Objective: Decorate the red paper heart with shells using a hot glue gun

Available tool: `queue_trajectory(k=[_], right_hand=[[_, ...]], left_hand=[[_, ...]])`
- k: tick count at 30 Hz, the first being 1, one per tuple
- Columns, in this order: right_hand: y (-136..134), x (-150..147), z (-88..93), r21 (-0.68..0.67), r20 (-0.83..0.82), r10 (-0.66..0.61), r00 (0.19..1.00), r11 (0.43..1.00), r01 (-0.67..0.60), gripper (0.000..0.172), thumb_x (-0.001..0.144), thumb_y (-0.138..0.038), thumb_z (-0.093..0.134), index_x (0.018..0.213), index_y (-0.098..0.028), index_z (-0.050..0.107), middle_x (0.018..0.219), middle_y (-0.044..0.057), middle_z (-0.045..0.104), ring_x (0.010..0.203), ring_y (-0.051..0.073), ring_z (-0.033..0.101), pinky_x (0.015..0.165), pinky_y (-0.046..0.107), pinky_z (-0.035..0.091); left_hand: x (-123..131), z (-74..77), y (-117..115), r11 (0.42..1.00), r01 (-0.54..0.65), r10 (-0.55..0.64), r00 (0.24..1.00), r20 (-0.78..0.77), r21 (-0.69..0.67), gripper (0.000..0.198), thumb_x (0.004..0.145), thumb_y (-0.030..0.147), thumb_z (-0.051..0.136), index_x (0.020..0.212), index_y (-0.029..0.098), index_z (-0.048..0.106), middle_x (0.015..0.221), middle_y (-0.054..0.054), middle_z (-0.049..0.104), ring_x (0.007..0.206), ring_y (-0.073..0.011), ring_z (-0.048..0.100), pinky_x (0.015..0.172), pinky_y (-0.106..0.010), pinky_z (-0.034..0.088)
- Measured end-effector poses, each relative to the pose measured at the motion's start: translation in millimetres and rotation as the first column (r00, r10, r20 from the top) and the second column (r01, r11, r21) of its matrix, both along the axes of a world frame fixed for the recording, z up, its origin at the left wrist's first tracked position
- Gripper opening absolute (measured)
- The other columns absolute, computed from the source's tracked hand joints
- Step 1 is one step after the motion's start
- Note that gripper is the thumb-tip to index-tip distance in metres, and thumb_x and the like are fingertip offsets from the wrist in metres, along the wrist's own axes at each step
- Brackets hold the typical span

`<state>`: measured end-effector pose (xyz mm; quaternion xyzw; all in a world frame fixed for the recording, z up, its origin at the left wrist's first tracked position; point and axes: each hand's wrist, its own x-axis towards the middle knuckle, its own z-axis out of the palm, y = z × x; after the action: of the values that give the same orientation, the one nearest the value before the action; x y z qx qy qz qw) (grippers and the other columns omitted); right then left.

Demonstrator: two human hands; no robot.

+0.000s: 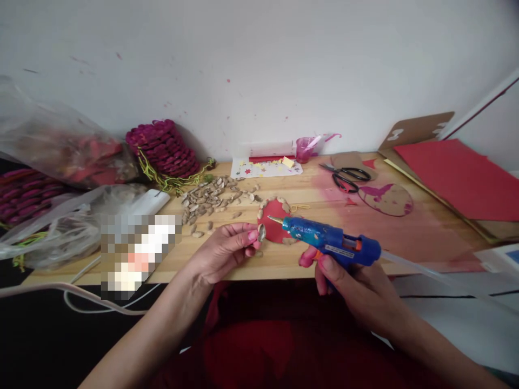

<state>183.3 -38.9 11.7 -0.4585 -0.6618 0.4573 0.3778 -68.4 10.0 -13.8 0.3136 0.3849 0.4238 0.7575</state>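
Note:
My right hand (348,283) is wrapped round the grip of a blue hot glue gun (332,240), whose brass nozzle points left toward a small shell. My left hand (227,248) pinches that pistachio shell (261,233) between thumb and fingertips, just in front of the nozzle. Behind both lies a red paper disc (276,224) on the wooden table (284,189), with shells glued along part of its rim.
A heap of loose pistachio shells (211,197) lies left of the disc. Black scissors (351,178), a cardboard cut-out (386,199), red card sheets (458,175), a pink cup (303,148), a star-covered paper (265,167), woven magenta pieces (164,146) and plastic bags (60,146) ring the table.

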Motion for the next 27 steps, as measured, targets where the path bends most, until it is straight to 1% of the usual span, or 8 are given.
queue_trajectory(k=[3,10,13,21,27], right_hand=[[-3,1,-0.7,0.007,0.006,0.010,1.000,1.000,-0.010,0.045,0.100,-0.048,0.046,0.065,-0.023,0.059,0.056,-0.002,0.059,0.053,0.012,0.054,0.053,0.026,0.043],[-9,1,-0.5,-0.019,-0.010,0.023,1.000,1.000,-0.023,0.035,0.100,-0.049,0.048,0.078,-0.023,0.058,0.053,-0.005,0.053,0.047,0.012,0.050,0.048,0.026,0.038],[-11,3,-1.4,-0.010,0.003,0.022,1.000,1.000,-0.022,0.035,0.100,-0.049,0.047,0.080,-0.023,0.059,0.053,-0.005,0.053,0.048,0.012,0.050,0.048,0.025,0.038],[-10,4,-0.7,-0.011,0.042,0.038,0.998,0.999,-0.038,0.037,0.100,-0.049,0.047,0.074,-0.023,0.056,0.051,-0.005,0.053,0.049,0.012,0.050,0.048,0.025,0.038],[-11,2,0.6,-0.027,0.025,0.027,0.999,0.999,-0.026,0.037,0.099,-0.052,0.047,0.078,-0.024,0.058,0.050,-0.005,0.053,0.047,0.012,0.049,0.046,0.025,0.037]], left_hand=[[1,0.0,-2,1.000,0.000,0.000,1.000,0.001,-0.001,0.029,0.063,0.029,0.094,0.075,0.012,0.074,0.069,-0.003,0.067,0.062,-0.0070,0.057,0.056,-0.016,0.044],[2,1.6,-4,1.000,0.024,-0.024,1.000,-0.012,0.011,0.029,0.064,0.030,0.093,0.075,0.011,0.074,0.068,-0.003,0.067,0.062,-0.0067,0.057,0.057,-0.016,0.044],[3,2.2,-4,1.000,0.018,-0.018,1.000,-0.001,0.001,0.029,0.062,0.029,0.094,0.076,0.012,0.075,0.068,-0.003,0.068,0.062,-0.0069,0.058,0.057,-0.015,0.044],[3,2.9,-3,1.000,0.018,-0.018,1.000,0.011,0.011,0.028,0.063,0.029,0.093,0.075,0.012,0.075,0.067,-0.003,0.067,0.062,-0.0069,0.058,0.057,-0.015,0.045],[3,3.7,-4,0.999,0.036,-0.036,0.999,0.006,0.012,0.028,0.063,0.029,0.094,0.076,0.012,0.075,0.067,-0.002,0.067,0.060,-0.0067,0.057,0.057,-0.015,0.046]])
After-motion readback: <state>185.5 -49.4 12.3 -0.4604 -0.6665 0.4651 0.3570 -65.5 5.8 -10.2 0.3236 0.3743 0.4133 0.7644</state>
